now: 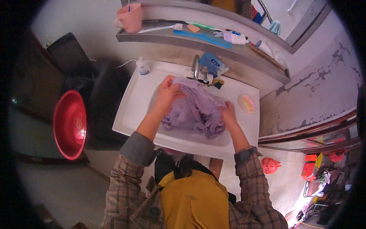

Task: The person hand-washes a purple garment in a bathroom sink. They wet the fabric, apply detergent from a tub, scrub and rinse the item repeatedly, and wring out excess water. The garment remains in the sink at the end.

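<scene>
A crumpled lilac cloth garment (197, 100) is stretched between my two hands over the basin of a white washbasin (134, 106). My left hand (168, 93) pinches its upper left edge, and my right hand (228, 114) grips the right edge. Folds of the cloth hang down into the basin, their lower parts darker and bunched. Just beyond the cloth stands a chrome faucet (196, 67). To the right of my right hand, a pink and yellow soap bar (247, 103) rests in a dish on the rim.
A white bottle (143, 66) occupies the back left corner. Behind the faucet leans a blue packet (213, 64). Above runs a grey shelf (160, 41) holding a pink mug (130, 18), a blue comb (203, 38) and tubes. At left is a red plastic basin (70, 126).
</scene>
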Tool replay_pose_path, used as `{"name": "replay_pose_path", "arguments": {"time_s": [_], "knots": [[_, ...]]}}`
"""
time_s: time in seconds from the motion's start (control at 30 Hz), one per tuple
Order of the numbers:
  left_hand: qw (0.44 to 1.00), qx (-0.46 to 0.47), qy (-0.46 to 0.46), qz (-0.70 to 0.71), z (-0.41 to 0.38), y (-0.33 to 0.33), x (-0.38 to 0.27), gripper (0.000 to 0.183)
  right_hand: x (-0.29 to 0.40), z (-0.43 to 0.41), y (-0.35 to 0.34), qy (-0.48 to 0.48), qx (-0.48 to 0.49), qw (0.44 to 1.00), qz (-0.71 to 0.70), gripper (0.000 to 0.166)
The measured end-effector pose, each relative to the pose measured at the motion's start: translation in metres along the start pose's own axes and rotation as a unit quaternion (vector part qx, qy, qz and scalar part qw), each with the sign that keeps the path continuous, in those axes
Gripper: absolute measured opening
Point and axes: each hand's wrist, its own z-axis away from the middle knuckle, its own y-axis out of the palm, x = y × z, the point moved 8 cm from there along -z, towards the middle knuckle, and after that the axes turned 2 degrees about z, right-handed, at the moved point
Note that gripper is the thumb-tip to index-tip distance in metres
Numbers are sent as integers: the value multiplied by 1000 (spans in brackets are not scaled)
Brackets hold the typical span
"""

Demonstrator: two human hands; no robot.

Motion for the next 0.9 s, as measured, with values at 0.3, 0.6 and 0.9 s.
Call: {"name": "replay_pose_path", "arguments": {"time_s": [0.3,0.6,0.9], "knots": [[989,41,104,-93,-13,29,-124,21,256,51,-70,-276,-5,959,66,41],[524,154,311,-778,44,23,-95,23,209,70,-45,-325,-45,790,519,30],[708,-169,171,-664,18,-99,-46,20,17,60,16,73,-2,992,-103,39]]}}
